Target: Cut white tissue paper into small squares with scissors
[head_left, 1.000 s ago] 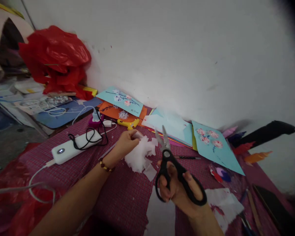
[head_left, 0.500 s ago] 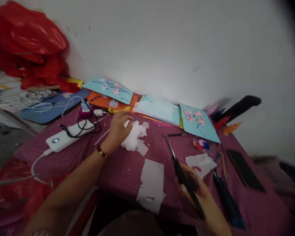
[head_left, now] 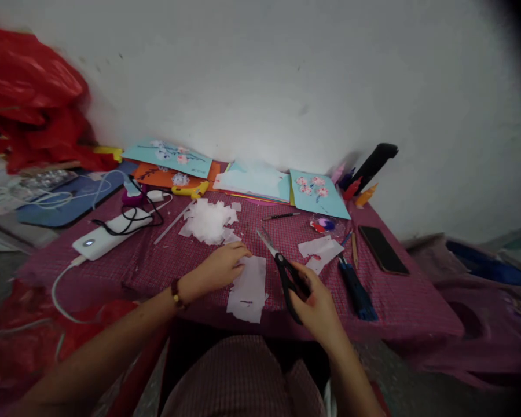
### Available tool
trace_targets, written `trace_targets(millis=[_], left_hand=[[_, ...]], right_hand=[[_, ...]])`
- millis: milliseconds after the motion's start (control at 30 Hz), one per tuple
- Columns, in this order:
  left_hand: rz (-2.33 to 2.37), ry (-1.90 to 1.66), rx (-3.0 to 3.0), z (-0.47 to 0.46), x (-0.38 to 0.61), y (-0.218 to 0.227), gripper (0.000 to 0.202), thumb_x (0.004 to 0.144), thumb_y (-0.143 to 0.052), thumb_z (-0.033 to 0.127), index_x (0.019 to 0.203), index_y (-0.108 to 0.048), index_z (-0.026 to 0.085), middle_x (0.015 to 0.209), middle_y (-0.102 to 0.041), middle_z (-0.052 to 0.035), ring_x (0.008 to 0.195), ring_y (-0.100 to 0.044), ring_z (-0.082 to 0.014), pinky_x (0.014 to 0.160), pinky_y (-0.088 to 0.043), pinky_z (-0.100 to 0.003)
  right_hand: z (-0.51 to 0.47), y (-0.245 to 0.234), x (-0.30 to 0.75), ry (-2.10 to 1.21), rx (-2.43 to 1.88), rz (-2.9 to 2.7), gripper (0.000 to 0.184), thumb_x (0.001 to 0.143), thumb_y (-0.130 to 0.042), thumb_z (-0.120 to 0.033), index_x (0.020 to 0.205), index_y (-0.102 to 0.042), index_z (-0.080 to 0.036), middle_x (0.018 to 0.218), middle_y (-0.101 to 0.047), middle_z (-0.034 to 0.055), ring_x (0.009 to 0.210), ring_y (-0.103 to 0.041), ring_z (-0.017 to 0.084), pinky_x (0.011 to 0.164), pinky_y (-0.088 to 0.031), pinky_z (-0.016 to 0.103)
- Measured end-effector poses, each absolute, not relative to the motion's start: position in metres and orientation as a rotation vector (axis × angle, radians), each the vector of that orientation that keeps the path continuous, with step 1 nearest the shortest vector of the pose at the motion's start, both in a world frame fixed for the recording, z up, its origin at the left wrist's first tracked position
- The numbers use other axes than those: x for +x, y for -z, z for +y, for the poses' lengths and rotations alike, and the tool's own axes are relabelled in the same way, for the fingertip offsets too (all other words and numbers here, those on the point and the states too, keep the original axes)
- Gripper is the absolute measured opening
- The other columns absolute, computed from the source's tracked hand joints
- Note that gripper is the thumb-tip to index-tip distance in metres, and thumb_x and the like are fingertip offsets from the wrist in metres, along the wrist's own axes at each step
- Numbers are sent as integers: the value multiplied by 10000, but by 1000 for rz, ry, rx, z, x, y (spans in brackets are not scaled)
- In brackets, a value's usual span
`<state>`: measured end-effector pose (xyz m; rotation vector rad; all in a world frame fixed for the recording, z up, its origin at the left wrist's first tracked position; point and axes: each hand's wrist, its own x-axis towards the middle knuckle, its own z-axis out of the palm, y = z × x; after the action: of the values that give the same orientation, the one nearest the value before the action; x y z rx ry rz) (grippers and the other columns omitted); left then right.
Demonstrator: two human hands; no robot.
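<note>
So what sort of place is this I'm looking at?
Probably a craft corner, though I can't tell whether at home. Blue sheets with flowers lie near the wall, a pile of white scraps sits on the cloth-covered table, and the right hand holds black-handled scissors.

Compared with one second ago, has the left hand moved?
Yes: the left hand has drawn back, away from the yellow tool, and is now at the white paper strip.
</note>
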<state>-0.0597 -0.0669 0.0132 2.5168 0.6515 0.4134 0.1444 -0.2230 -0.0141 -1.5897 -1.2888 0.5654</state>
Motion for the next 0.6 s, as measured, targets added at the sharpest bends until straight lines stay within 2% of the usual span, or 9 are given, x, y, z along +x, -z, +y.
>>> trace_targets(millis=[67,133,233,300,367,433,600], left_hand=[[584,-360,2555,-60,-46,-19,353,760,-496,80,1068,-636,182,1110,-636,-83,1076,-561,-225,969,-412,-349],[565,-327,2545,-54,-35,-23,381,668,-547,58,1010,-654,186,1073,-643,-75,1024,-572,-231,931,-419,-343],[620,-303,2484,-45,-24,-21,263,573,-590,54,784,-654,196,817,-645,-30,770,-578,-198,769,-433,-304],[644,-276,2448,-40,-20,-17,148,563,-610,73,634,-611,203,618,-580,12,585,-505,-157,640,-400,-275],[639,-246,2404,-36,-18,-13,132,563,-618,91,534,-563,207,526,-528,34,501,-436,-127,558,-345,-251],[624,-237,2362,-33,-17,-12,136,567,-608,100,508,-545,205,538,-542,35,506,-438,-117,532,-315,-238],[646,-331,2295,-18,-16,-28,83,623,-537,119,596,-558,195,569,-551,29,532,-472,-116,518,-316,-230]], right_hand=[[-229,13,144,-556,-1571,-1262,498,777,-596,-168,1269,-550,-229,1257,-635,99,1172,-588,255,1048,-421,480],[-235,15,145,-550,-1571,-1251,487,780,-592,-162,1261,-555,-225,1258,-634,99,1175,-588,251,1052,-421,479],[-246,19,148,-548,-1571,-1217,473,800,-587,-166,1268,-545,-219,1281,-618,100,1197,-577,241,1066,-413,471],[-252,21,149,-566,-1577,-1184,465,813,-590,-181,1273,-541,-223,1301,-607,102,1208,-571,239,1073,-407,472],[-257,22,150,-591,-1581,-1152,454,822,-594,-198,1273,-543,-227,1305,-604,105,1209,-571,242,1076,-403,479],[-261,22,149,-605,-1578,-1112,444,820,-605,-213,1261,-550,-227,1294,-609,107,1207,-570,247,1080,-397,489],[-264,15,146,-691,-1516,-954,429,797,-653,-265,1217,-570,-239,1259,-633,101,1188,-581,259,1070,-407,504]])
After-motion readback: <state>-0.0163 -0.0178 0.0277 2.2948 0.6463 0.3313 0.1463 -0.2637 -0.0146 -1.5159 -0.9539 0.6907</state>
